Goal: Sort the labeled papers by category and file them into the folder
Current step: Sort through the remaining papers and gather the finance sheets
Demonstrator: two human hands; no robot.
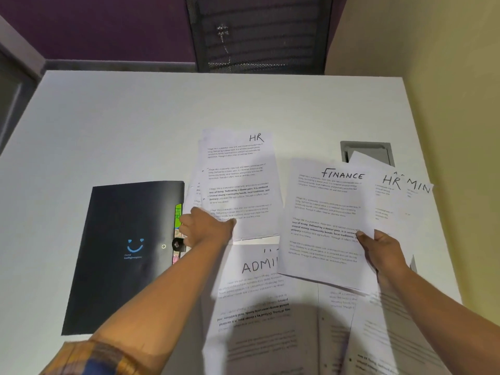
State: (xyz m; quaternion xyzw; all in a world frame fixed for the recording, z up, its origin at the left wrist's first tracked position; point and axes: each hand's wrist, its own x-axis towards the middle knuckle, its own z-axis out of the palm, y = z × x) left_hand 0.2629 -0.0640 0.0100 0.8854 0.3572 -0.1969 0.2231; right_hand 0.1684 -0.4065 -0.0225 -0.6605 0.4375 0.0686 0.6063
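Head view: papers (238, 180) on white table (135, 117), purple wall (108, 25) beyond.

The FINANCE sheet (324, 212) in the right grip (384, 253) covers the ADMIN sheet's (257, 269) last letter and most of 2 fanned sheets (392, 209) behind it. The left grip's (205, 228) fingertips are out of sight, and it hides some folder tabs (178, 212). The print is too small to read. The bottom papers (270, 347) are cut off.

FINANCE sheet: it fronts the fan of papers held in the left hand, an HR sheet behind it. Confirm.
Wrong hand. The head view shows the FINANCE sheet fronting the fan held in the right hand, an HR sheet behind it. The left hand is at the edge of the separate HR pile.
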